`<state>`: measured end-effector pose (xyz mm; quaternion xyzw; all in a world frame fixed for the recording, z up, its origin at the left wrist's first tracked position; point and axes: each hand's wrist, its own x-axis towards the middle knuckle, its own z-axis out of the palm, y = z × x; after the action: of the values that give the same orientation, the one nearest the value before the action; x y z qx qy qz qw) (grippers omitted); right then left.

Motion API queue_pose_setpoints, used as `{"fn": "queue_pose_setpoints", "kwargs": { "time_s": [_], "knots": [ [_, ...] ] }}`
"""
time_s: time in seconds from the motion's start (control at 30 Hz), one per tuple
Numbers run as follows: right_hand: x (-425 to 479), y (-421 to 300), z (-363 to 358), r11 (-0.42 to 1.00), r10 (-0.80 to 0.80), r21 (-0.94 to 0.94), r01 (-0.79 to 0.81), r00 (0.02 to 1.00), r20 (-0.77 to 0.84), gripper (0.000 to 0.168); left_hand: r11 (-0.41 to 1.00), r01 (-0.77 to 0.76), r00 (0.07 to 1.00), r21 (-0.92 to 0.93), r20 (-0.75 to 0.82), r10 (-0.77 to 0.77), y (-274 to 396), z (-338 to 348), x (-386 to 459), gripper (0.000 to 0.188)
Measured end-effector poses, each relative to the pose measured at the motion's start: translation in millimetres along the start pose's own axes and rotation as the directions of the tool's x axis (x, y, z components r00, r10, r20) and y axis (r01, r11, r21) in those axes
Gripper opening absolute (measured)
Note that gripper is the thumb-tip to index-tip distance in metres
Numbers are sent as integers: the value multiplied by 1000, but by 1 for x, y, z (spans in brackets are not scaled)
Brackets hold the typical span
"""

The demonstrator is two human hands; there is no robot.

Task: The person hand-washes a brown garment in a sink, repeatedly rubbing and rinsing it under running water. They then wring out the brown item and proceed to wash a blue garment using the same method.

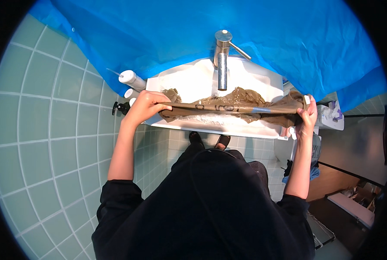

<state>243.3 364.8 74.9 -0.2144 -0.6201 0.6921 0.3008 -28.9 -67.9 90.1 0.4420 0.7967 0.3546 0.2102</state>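
Observation:
A wet brown garment (213, 108) is stretched taut from side to side over a white washbasin (196, 73). My left hand (151, 102) pinches its left end, thumb on top. At the right end my right hand (307, 112) grips the bunched cloth, where a small white tag shows. Dark printed marks and a blue patch run along the stretched part. Behind it the rest of the cloth (245, 96) hangs in folds down into the basin. A metal faucet (222, 65) stands at the basin's back with its spout over the bowl; whether water runs cannot be made out.
A blue plastic sheet (180, 29) covers the area behind the basin. Left of the basin stand a white lidded container (131, 79) and a black pump bottle (120, 108), close to the green tiled wall (66, 123). A white box (330, 116) is at the right.

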Motion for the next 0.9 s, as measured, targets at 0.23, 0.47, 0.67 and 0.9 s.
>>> {"fn": "queue_pose_setpoints", "kwargs": {
  "time_s": [0.23, 0.47, 0.67, 0.9],
  "knots": [
    [20, 24, 10, 999, 49, -8, -49, 998, -38, 54, 934, -145, 924, 326, -293, 246, -40, 7, 36, 15],
    [27, 51, 15, 987, -159, -18, 158, 984, -86, 61, 831, -265, 817, 490, -343, 463, -47, 1, 47, 29],
    [-4, 76, -8, 952, 146, -282, -116, 985, 87, 50, 782, -331, 873, 528, -144, 466, -59, 22, 6, 28],
    [9, 92, 10, 840, 262, -509, -187, 962, 78, 59, 818, -188, 976, 544, 7, 220, -78, 41, 2, 15]
  ]
}}
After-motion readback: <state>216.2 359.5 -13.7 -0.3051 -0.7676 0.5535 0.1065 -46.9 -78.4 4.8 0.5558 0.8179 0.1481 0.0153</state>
